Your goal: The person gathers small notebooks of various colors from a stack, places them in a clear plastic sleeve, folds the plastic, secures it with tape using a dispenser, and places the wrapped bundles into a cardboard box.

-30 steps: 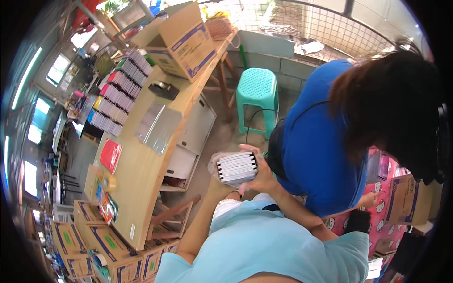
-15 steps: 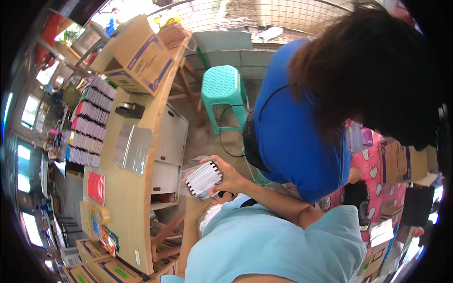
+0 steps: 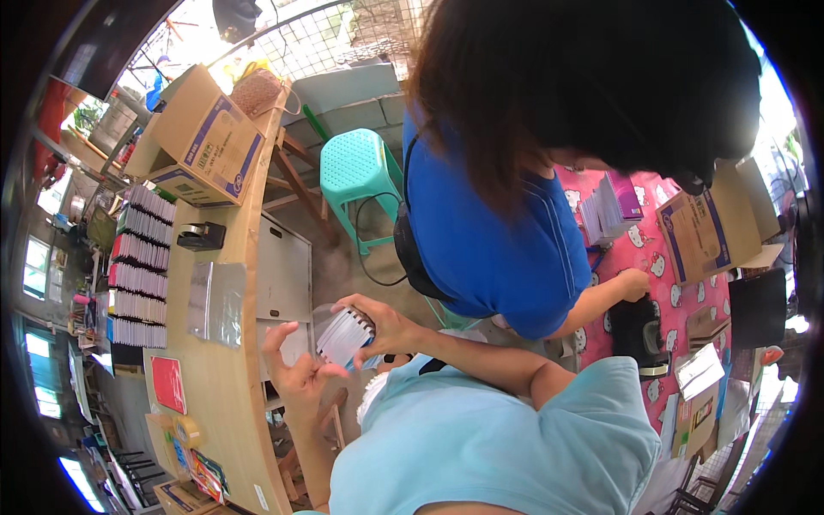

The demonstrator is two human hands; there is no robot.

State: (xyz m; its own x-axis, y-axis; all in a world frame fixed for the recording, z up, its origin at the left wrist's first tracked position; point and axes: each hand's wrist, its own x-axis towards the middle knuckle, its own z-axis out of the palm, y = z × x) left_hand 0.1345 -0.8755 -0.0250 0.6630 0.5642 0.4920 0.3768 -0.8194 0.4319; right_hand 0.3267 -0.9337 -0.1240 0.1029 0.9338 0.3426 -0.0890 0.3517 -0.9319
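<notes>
A stack of small white booklets (image 3: pixel 342 339) with black marks along one edge is in the grip of my right hand (image 3: pixel 382 326). Its fingers wrap over the top and side of the stack, and clear plastic shows beside it. Just left of the stack, my left hand (image 3: pixel 296 371) is raised with its fingers spread and nothing in them. The thumb tip comes close to the stack's lower edge; I cannot tell whether it touches. Beyond my left hand, a clear plastic sleeve (image 3: pixel 216 300) and a red packet (image 3: pixel 168 384) lie on the wooden table (image 3: pixel 227 403).
Rows of booklets (image 3: pixel 142 266), a tape dispenser (image 3: pixel 202 235) and an open carton (image 3: pixel 206 154) stand along the left table. A turquoise stool (image 3: pixel 356 163) is ahead. Close on my right, a person in blue (image 3: pixel 489 249) bends over a pink-covered table (image 3: pixel 648 202) holding another carton (image 3: pixel 699 236).
My left hand has let go of the stack and moved left, its fingers opening. My right hand keeps the stack, now tilted differently. The view has shifted, and the person in blue appears farther left.
</notes>
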